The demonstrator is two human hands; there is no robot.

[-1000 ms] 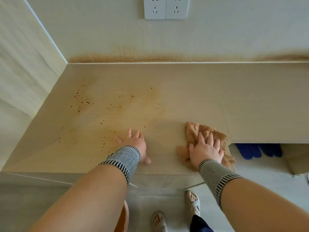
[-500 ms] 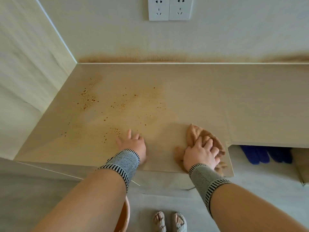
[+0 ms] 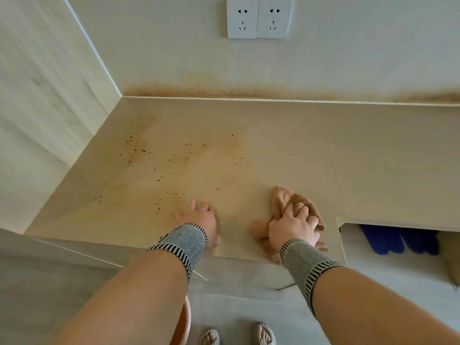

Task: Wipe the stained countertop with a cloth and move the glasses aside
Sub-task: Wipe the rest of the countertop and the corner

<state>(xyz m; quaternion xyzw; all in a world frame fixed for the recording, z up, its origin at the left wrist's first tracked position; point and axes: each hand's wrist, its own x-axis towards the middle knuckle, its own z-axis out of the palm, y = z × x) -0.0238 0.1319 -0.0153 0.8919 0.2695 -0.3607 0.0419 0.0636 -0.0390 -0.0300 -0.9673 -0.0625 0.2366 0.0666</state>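
Note:
The pale wooden countertop carries reddish-brown speckled stains across its left half, and a brown smear runs along the wall joint behind. My right hand is closed on a crumpled tan cloth near the counter's front edge. My left hand lies flat on the counter with its fingers spread, just right of a small patch of spots. Both wrists wear grey striped bands. No glasses are in view.
The counter meets a side panel on the left and the back wall with two sockets. A lower recess at right holds blue gloves. A brown basin rim and my sandalled feet are below on the floor.
My right hand went from lying flat on the cloth to bunching it in its fingers. The left hand stayed flat in place. My view shifted a little.

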